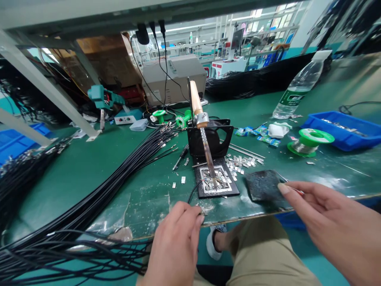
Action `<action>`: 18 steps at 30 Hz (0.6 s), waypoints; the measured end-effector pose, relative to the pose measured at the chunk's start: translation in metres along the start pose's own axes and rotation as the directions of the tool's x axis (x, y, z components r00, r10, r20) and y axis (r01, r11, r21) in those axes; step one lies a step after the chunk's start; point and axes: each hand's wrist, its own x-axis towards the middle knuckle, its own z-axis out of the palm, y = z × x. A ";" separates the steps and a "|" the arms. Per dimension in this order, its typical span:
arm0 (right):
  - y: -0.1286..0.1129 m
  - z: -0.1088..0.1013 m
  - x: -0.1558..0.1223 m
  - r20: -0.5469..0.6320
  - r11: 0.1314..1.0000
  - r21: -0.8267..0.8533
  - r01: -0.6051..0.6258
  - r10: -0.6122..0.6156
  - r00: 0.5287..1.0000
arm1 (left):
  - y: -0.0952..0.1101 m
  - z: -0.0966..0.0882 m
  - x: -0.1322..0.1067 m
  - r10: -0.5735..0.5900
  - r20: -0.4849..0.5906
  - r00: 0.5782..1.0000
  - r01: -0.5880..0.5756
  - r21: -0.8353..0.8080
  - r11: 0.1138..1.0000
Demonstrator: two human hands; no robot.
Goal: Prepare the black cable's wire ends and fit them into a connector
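Note:
My left hand (pixel 180 236) is closed at the table's front edge, and a thin black cable (pixel 194 194) rises from behind its fingers. The cable's stripped end reaches the left side of a small square tray (pixel 203 193) full of metal pieces. Over that tray a wooden-handled soldering iron (pixel 197 99) hangs in a stand, tip down among the pieces. My right hand (pixel 324 214) pinches a thin tool with a reddish part, mostly hidden by the fingers. Its thumb is at the right edge of a dark square pad (pixel 263 186); whether it touches is unclear.
Behind the iron stands a black fan (pixel 205 139). Small metal connectors (pixel 241 162) lie scattered beside it. Bundled black cables (pixel 119 171) cover the left. At right are a solder spool (pixel 315 136), a water bottle (pixel 300 89) and a blue bin (pixel 345 133).

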 end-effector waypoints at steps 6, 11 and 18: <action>0.017 0.011 -0.017 0.056 0.994 0.037 -0.104 0.102 0.993 | 0.006 0.008 0.000 -0.015 0.065 0.998 0.007 0.124 0.992; 0.009 0.020 -0.042 0.195 0.984 0.175 0.014 -0.049 0.980 | 0.006 0.008 0.001 -0.035 0.067 0.997 0.023 0.163 0.986; -0.003 0.036 -0.060 0.237 0.934 0.313 0.172 -0.252 0.938 | 0.008 0.003 0.003 -0.088 0.153 0.984 0.065 0.148 0.987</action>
